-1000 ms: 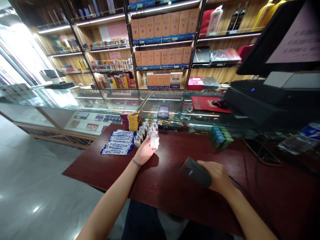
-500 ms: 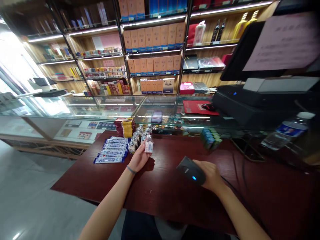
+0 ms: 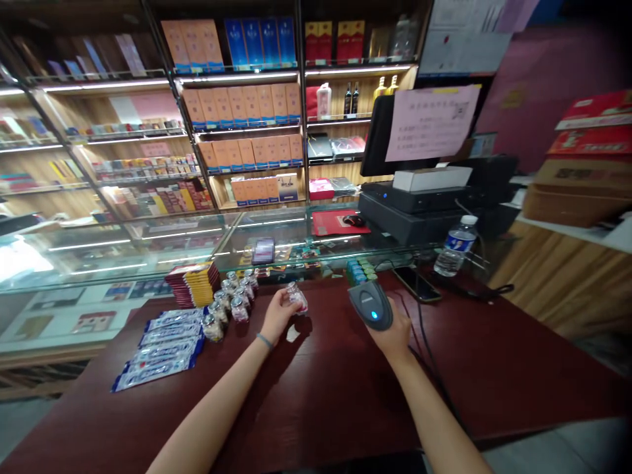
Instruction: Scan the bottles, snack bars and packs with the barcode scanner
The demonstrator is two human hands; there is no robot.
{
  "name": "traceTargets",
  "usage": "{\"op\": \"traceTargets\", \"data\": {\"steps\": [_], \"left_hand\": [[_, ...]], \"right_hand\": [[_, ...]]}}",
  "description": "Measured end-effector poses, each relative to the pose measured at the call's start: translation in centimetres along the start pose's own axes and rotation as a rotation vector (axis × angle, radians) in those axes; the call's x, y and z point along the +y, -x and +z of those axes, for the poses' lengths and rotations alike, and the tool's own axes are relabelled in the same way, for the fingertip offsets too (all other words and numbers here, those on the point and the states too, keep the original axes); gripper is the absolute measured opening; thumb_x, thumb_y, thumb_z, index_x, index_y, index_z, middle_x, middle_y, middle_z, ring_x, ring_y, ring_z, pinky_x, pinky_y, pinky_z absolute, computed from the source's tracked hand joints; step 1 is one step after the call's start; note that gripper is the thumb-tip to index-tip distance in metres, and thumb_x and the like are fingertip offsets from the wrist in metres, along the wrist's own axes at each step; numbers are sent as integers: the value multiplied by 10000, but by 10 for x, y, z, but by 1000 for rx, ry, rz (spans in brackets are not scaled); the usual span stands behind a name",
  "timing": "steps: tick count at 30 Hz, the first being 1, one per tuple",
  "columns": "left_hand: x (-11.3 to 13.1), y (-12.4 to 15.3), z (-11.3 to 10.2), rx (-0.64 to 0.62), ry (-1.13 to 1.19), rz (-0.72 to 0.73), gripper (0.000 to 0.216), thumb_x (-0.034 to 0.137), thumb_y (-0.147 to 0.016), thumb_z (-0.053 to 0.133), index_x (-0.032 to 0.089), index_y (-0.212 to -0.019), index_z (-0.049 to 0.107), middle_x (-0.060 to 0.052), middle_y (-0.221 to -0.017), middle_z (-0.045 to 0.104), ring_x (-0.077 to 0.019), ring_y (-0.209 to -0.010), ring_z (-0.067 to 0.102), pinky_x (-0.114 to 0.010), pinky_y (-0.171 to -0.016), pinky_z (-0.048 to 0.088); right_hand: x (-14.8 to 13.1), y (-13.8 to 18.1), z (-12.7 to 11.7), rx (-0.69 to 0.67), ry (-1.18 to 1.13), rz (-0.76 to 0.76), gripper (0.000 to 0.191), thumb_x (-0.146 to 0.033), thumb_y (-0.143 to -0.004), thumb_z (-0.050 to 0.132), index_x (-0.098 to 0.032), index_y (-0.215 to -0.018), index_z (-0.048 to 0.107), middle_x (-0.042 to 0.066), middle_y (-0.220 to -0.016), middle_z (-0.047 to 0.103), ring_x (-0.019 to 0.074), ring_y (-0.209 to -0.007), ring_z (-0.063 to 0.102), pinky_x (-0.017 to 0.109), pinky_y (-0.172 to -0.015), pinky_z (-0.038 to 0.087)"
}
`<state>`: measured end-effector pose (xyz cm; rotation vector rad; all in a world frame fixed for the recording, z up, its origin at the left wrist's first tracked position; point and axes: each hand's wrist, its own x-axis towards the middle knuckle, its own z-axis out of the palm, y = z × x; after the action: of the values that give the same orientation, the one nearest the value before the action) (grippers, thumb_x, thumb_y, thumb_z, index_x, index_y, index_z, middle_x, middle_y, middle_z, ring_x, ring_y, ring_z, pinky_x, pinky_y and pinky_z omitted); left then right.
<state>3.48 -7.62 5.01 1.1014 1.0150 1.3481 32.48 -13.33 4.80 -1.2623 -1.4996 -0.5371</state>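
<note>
My left hand [image 3: 279, 315] is closed around a small clear jar [image 3: 297, 299] with whitish and pink contents, held above the dark red tabletop [image 3: 316, 375]. My right hand [image 3: 395, 332] grips a black barcode scanner [image 3: 371, 305] with a blue light glowing on top. To the left of my left hand, similar small jars [image 3: 239, 308] with metal lids stand in rows. Beside them several blue and white long packets [image 3: 165, 342] lie overlapping. Behind those rises a stack of yellow and dark red packs [image 3: 193, 284]. Green and blue small cans or packs [image 3: 360, 270] stand behind the scanner.
A phone [image 3: 417, 284] and a water bottle [image 3: 457, 245] are at the right rear. A glass counter [image 3: 276, 230] runs along the back. The monitor [image 3: 378, 138] stands right of a red mouse pad [image 3: 336, 224]. The scanner's cable trails across the table.
The view has swung right. My left hand has carried the jar away from the rows and tilted it. The scanner, still in my right hand, has been raised and moved closer to the green packs.
</note>
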Motion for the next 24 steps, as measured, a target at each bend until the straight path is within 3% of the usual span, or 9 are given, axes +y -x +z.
{"op": "traceTargets", "data": {"steps": [5, 9, 13, 19, 24], "left_hand": [[-25, -42, 63, 8, -69, 63, 491, 215, -626, 916, 193, -1009, 611, -89, -1029, 754, -236, -949, 741, -425, -956, 562], [-36, -64, 98, 69, -164, 85, 421, 130, -636, 887, 205, -949, 615, -59, -953, 746, -230, -921, 722, -414, -963, 542], [-48, -81, 118, 100, -261, 117, 358, 115, -666, 849, 209, -912, 607, -52, -923, 730, -236, -901, 702, -397, -938, 525], [-71, -105, 143, 51, -339, 178, 318, 164, -734, 802, 214, -978, 604, -58, -982, 712, -244, -969, 685, -384, -957, 488], [-77, -114, 160, 53, -428, 179, 311, 134, -750, 774, 215, -997, 603, -67, -1045, 689, -251, -1069, 652, -392, -1018, 454]], "right_hand": [[18, 1, -2, 80, 40, 77, 359, -379, -845, 672, -178, -1140, 627, 52, -682, 694, 254, -585, 688, 338, -564, 543], [26, 5, -3, 93, 44, 149, 432, -380, -846, 686, -159, -1210, 613, 97, -753, 736, 295, -633, 723, 382, -584, 579], [27, 7, -3, 55, 26, 204, 441, -361, -862, 686, -170, -1250, 605, 82, -751, 745, 289, -622, 725, 376, -579, 589], [17, -5, -5, 200, 10, 146, 324, -286, -869, 700, -196, -1172, 628, 75, -742, 734, 263, -588, 711, 340, -543, 567], [11, -16, -10, 253, 73, 112, 238, -252, -888, 693, -204, -1110, 620, 111, -832, 753, 257, -607, 716, 345, -551, 581]]}}
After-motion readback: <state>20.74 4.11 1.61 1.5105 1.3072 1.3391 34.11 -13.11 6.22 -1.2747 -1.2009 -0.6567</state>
